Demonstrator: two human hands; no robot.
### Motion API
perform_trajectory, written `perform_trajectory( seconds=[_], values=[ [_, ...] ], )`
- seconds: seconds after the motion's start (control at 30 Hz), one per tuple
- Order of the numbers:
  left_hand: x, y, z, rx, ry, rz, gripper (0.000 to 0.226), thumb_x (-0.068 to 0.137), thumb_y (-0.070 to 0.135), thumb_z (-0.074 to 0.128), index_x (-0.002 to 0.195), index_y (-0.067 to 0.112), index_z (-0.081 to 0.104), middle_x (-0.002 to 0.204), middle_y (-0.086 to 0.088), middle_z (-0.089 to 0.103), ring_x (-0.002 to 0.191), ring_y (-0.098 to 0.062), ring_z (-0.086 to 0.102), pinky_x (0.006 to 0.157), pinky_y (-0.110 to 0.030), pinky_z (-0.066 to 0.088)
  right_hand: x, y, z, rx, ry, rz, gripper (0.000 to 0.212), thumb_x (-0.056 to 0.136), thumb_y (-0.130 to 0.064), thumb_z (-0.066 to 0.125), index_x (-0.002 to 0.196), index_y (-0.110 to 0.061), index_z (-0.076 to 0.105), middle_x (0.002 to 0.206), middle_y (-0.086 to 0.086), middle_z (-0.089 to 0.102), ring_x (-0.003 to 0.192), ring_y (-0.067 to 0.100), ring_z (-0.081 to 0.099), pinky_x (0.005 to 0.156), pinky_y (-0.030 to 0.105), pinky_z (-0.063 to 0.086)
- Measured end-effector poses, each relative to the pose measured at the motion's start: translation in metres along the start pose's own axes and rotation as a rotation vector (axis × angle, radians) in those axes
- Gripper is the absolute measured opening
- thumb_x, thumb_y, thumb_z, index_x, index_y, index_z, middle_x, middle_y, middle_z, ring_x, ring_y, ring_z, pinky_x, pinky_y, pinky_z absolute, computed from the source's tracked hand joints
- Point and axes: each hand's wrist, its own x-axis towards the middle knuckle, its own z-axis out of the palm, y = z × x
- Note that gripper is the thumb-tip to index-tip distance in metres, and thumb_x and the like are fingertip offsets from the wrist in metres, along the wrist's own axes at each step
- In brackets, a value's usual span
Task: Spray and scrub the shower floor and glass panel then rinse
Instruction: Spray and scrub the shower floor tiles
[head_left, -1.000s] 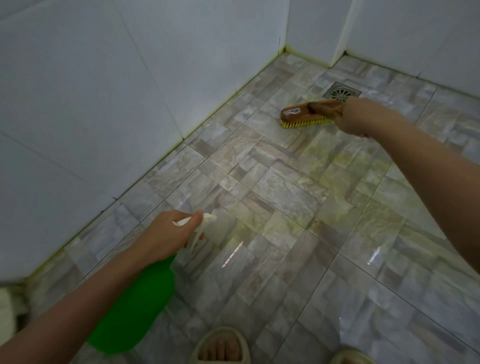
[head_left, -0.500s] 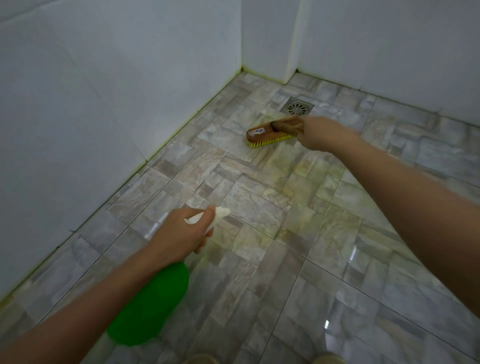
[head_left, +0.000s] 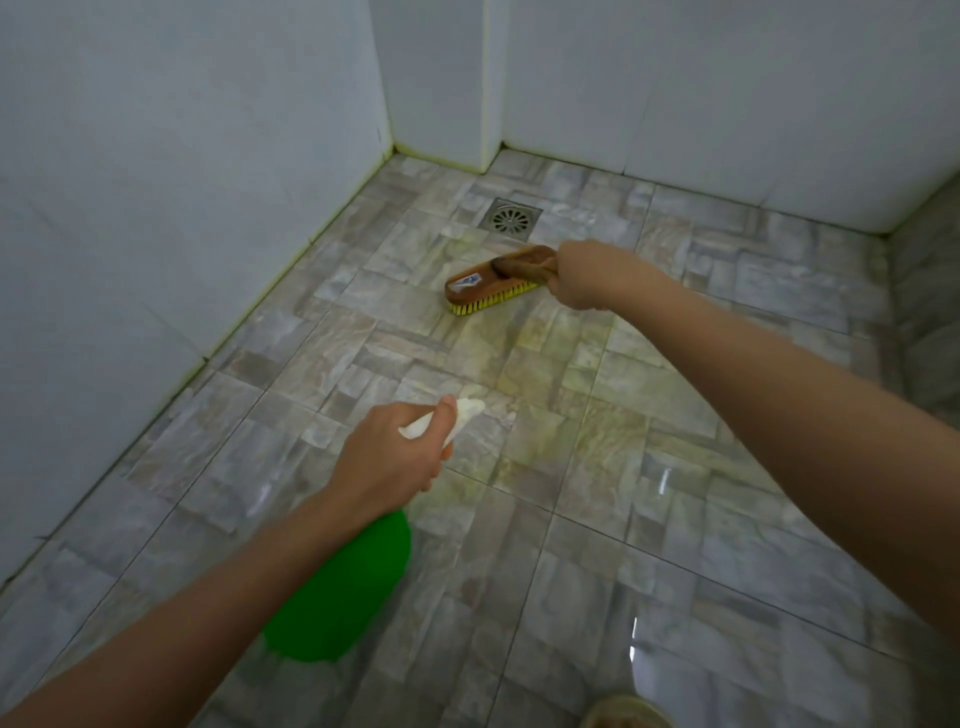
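Observation:
My left hand (head_left: 387, 457) grips the white trigger head of a green spray bottle (head_left: 337, 592), held low over the tiled shower floor (head_left: 597, 467) with its nozzle pointing ahead. Further off, my right hand (head_left: 587, 278) grips the handle of a brown wooden scrub brush (head_left: 493, 280). Its yellow bristles rest on the floor just in front of the metal drain (head_left: 510, 215). The tiles between the two hands look wet and yellowish. No glass panel is in view.
White tiled walls (head_left: 182, 182) close in the floor on the left and at the back, with a narrow jutting corner (head_left: 491, 104) behind the drain. A sandal toe (head_left: 623, 712) shows at the bottom edge. Wet tiles on the right reflect light.
The brush has slid back from beside the drain, toward me. The view has turned right and up, showing more back wall. My left hand still holds the bottle in the same pose.

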Motion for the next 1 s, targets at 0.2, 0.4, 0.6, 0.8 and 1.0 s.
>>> perform_trajectory(
  seconds=[0.2, 0.4, 0.6, 0.8, 1.0],
  values=[
    [0.020, 0.013, 0.023, 0.060, -0.070, 0.069, 0.055, 0.093, 0.054, 0.041, 0.064, 0.020, 0.073, 0.063, 0.005, 0.072, 0.062, -0.011, 0.069, 0.065, -0.031, 0.053, -0.013, 0.049, 0.001, 0.004, -0.011, 0.066, 0.032, 0.099, -0.022, 0.040, 0.120, -0.014, 0.063, 0.069, 0.004, 0.052, 0.054, 0.018, 0.049, 0.047, 0.027, 0.034],
    [0.040, 0.028, 0.047, 0.035, -0.093, 0.130, 0.058, 0.097, 0.048, 0.043, 0.065, 0.011, 0.073, 0.060, -0.003, 0.071, 0.057, -0.014, 0.068, 0.061, -0.030, 0.054, -0.049, 0.123, 0.007, 0.011, -0.012, 0.175, 0.035, 0.101, -0.024, 0.036, 0.128, -0.038, 0.054, 0.078, 0.006, 0.058, 0.060, 0.022, 0.055, 0.053, 0.029, 0.043],
    [0.053, 0.049, 0.084, 0.049, -0.128, 0.116, 0.055, 0.099, 0.042, 0.047, 0.057, 0.011, 0.063, 0.050, 0.000, 0.061, 0.044, -0.017, 0.059, 0.050, -0.037, 0.052, -0.084, 0.191, 0.020, 0.061, 0.005, 0.372, 0.035, 0.098, -0.028, 0.038, 0.121, -0.017, 0.062, 0.077, 0.006, 0.060, 0.058, 0.020, 0.056, 0.048, 0.027, 0.038],
    [0.059, 0.068, 0.114, 0.108, -0.261, 0.200, 0.053, 0.100, 0.040, 0.045, 0.063, 0.011, 0.071, 0.059, -0.004, 0.070, 0.055, -0.023, 0.068, 0.062, -0.038, 0.056, -0.117, 0.226, 0.035, 0.077, 0.016, 0.431, 0.039, 0.098, -0.030, 0.036, 0.128, -0.017, 0.058, 0.086, 0.007, 0.061, 0.071, 0.022, 0.057, 0.056, 0.028, 0.040],
    [0.058, 0.082, 0.136, 0.114, -0.328, 0.256, 0.054, 0.101, 0.041, 0.045, 0.063, 0.012, 0.071, 0.057, -0.002, 0.069, 0.051, -0.016, 0.066, 0.055, -0.027, 0.049, -0.132, 0.239, 0.044, 0.136, 0.016, 0.442, 0.040, 0.097, -0.036, 0.039, 0.129, -0.020, 0.056, 0.097, 0.007, 0.062, 0.075, 0.023, 0.058, 0.057, 0.028, 0.039]
  ],
)
